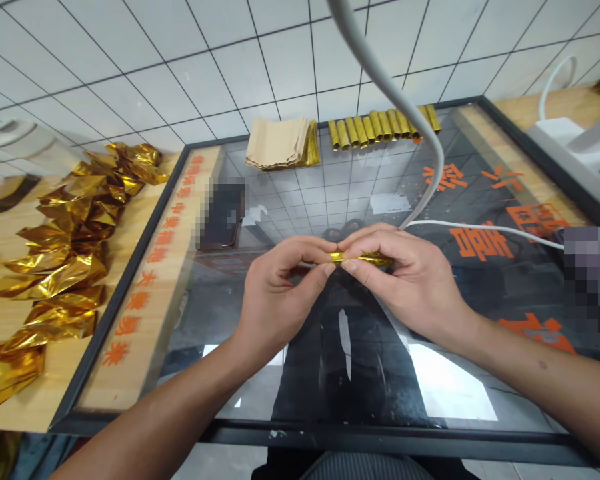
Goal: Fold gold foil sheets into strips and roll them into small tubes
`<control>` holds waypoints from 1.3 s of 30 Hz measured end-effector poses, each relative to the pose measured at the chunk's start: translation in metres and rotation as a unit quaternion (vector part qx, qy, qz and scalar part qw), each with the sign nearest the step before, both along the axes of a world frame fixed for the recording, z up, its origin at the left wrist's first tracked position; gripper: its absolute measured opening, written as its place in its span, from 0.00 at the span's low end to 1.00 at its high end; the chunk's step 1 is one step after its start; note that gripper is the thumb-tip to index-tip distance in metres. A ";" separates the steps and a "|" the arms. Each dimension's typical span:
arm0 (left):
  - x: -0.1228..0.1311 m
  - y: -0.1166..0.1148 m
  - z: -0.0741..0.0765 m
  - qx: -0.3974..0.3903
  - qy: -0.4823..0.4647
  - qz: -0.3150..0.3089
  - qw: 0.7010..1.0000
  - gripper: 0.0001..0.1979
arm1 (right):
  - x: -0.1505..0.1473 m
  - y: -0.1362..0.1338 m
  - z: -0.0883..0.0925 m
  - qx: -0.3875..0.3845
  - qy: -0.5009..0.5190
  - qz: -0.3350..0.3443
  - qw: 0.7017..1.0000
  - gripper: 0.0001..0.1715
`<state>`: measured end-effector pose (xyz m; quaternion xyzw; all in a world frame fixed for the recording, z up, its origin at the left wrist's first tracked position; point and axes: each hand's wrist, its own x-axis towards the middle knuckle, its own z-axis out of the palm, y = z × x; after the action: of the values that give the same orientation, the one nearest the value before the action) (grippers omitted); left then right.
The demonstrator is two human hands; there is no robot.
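Note:
Above the middle of the glass tabletop (260, 300), both my hands pinch a narrow roll of gold foil paper (360, 258). My left hand (285, 287) grips its left end between thumb and fingertips. Close beside it, my right hand (405, 273) holds the rest, with fingers along the top and the thumb in front. Part of the roll is hidden behind the right fingers. At the back edge, a row of several finished-looking gold paper rolls (375, 128) lies side by side. Left of them sits a stack of brown-backed gold paper sheets (277, 142).
Folded gold foil pieces (70, 233) lie heaped on the wooden surface at left. A dark phone (220, 217) rests on the glass. A thick white cable (390, 80) hangs across the view, and a thinner white cord (485, 230) runs right. A white device (580, 153) stands at right.

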<state>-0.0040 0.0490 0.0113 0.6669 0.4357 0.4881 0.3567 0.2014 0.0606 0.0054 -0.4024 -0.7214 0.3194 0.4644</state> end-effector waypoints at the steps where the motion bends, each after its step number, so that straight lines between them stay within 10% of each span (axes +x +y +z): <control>1: 0.000 0.000 0.001 0.007 0.018 0.004 1.000 0.06 | 0.000 0.000 0.000 -0.001 -0.003 -0.001 1.000 0.07; 14: -0.006 0.008 0.000 -0.018 0.025 0.047 0.998 0.05 | -0.004 0.001 -0.008 -0.138 0.108 -0.013 0.984 0.09; 39: -0.003 0.006 0.000 0.073 0.121 0.033 0.989 0.03 | -0.007 0.002 -0.004 -0.138 0.109 0.003 0.984 0.15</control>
<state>-0.0068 0.0553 0.0113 0.7305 0.4604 0.4458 0.2357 0.1946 0.0625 0.0011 -0.4228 -0.6166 0.4596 0.4795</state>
